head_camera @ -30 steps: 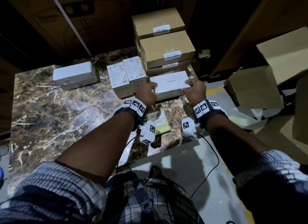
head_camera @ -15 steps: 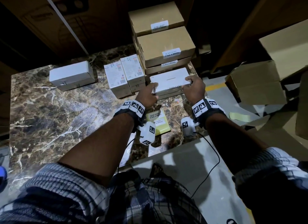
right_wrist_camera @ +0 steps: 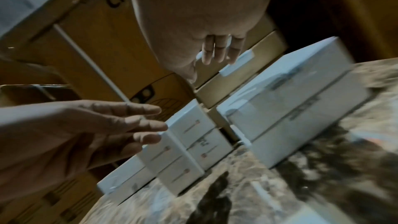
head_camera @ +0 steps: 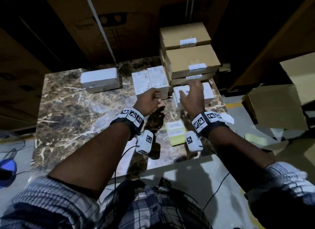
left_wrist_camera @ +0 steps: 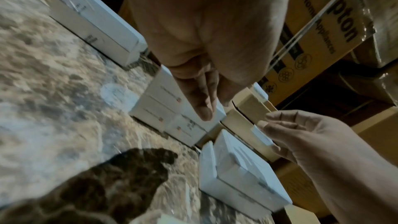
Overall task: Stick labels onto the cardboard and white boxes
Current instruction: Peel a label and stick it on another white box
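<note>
The left hand (right_wrist_camera: 90,125) reaches with straight fingers toward small white boxes (right_wrist_camera: 189,144) beside a big white box (right_wrist_camera: 301,101).

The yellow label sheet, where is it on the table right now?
In the head view, the yellow label sheet lies flat on the marble table near its front edge, between the two wrists and just in front of the flat white box.

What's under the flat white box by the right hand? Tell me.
The flat white box lies on another white box, stacked on the marble table. The right hand hovers above, covering part of its top; any label there is hidden.
</note>
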{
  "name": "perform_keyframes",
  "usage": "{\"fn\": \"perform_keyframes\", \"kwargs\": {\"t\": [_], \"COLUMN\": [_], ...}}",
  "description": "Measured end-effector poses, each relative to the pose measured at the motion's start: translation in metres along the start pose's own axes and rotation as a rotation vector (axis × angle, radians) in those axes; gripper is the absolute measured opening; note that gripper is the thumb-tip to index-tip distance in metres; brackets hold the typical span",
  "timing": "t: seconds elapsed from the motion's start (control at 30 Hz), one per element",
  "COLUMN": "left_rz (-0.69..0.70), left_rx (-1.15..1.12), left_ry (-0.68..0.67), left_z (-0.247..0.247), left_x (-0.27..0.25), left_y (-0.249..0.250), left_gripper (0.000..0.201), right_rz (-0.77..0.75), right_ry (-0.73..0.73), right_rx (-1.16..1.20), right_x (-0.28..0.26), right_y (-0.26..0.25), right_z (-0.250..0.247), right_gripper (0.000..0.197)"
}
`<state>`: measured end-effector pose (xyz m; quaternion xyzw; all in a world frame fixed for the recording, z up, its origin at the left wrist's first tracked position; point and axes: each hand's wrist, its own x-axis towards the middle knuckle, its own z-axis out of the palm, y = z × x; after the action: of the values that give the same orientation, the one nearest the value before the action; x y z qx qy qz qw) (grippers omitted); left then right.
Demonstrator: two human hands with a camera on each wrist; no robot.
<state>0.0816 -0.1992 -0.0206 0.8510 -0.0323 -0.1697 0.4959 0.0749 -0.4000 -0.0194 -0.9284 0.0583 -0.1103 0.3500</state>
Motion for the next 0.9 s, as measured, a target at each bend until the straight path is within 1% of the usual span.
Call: {"fn": "perform_keyframes", "kwargs": {"t": [0.07, 0.13, 0.2, 0.27, 0.33, 0.4, 0.47, 0.53, 0.6, 0.7, 0.8, 0.9], "left_rz": [-0.001, -0.021, -0.079, -0.158, -0.208, -0.233, -0.242, -0.252, -0.250, -0.203, -0.243, -0.267], "left_rx": [-0.052, -0.012, 0.043, 0.071, 0.103, 0.093, 0.070, 0.095, 0.132, 0.216, 0.248, 0.168], "left_ry": [0.090, 0.200, 0.328, 0.429, 0.494, 0.532, 0.553, 0.555, 0.546, 0.541, 0.480, 0.379], "left_z": [-0.026, -0.056, -0.092, -0.126, -0.157, -0.182, -0.204, -0.222, -0.237, -0.252, -0.260, -0.262], "left_x": [-0.008, -0.013, -0.016, -0.020, -0.024, -0.027, -0.025, -0.018, -0.008, 0.010, 0.028, 0.040], "left_y": [-0.006, -0.018, -0.040, -0.064, -0.085, -0.101, -0.116, -0.128, -0.139, -0.154, -0.167, -0.177], "left_gripper": [0.034, 0.032, 0.031, 0.027, 0.025, 0.027, 0.028, 0.031, 0.036, 0.044, 0.052, 0.055], "right_rz": [-0.093, -0.163, -0.209, -0.239, -0.278, -0.278, -0.235, -0.201, -0.163, -0.097, -0.057, -0.005], "right_ry": [-0.055, -0.100, -0.141, -0.189, -0.251, -0.332, -0.419, -0.475, -0.499, -0.494, -0.494, -0.485], "right_rx": [0.050, 0.131, 0.190, 0.232, 0.236, 0.206, 0.153, 0.106, 0.064, -0.011, -0.055, -0.035], "right_x": [0.001, 0.001, 0.001, 0.000, 0.000, 0.001, 0.008, 0.017, 0.028, 0.044, 0.055, 0.061], "right_y": [-0.030, -0.061, -0.091, -0.119, -0.146, -0.169, -0.185, -0.195, -0.201, -0.203, -0.202, -0.201], "right_z": [0.017, 0.035, 0.058, 0.082, 0.109, 0.137, 0.163, 0.188, 0.209, 0.233, 0.250, 0.260], "right_gripper": [0.023, 0.020, 0.018, 0.019, 0.022, 0.030, 0.037, 0.041, 0.047, 0.055, 0.059, 0.058]}}
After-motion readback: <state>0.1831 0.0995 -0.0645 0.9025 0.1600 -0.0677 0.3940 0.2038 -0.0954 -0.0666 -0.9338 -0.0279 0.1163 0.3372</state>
